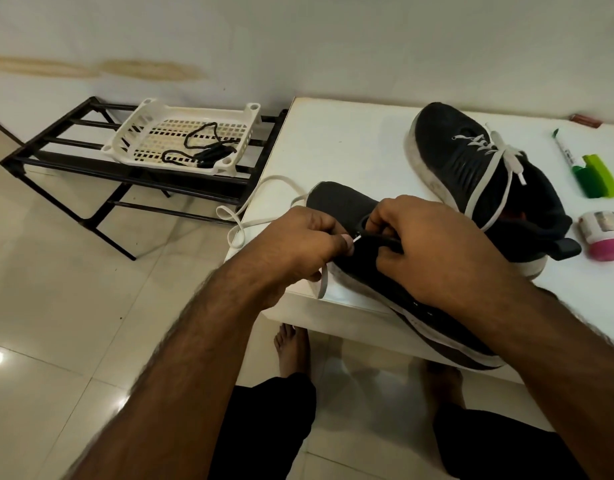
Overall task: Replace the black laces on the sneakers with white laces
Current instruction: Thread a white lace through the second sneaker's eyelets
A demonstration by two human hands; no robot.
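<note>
- Near sneaker (347, 206): lies on the table (350, 147) along its front edge, at the front left corner, toe pointing away from the person; its heel end overhangs that edge.
- Left hand (298, 244): closed, thumb and fingers pinching the tip of the white lace (260, 221) right at the sneaker's eyelet area.
- Right hand (430, 244): curled over the top of the same sneaker, fingers gripping its upper; the exact hold is hidden.
- White lace: its free length runs past the table's left edge, hangs in loops there, and one end drops over the front edge under the left hand.
- Second sneaker (471, 168): rests toward the table's back right, already threaded with a white lace (499, 154).
- Black laces (201, 147): lie bunched in a white plastic basket (153, 112), which sits on a black metal rack (56, 143) standing on the floor left of the table.
- Right edge of the table: a green marker (568, 157), a green block (596, 174) and a pink-capped jar (603, 230).
</note>
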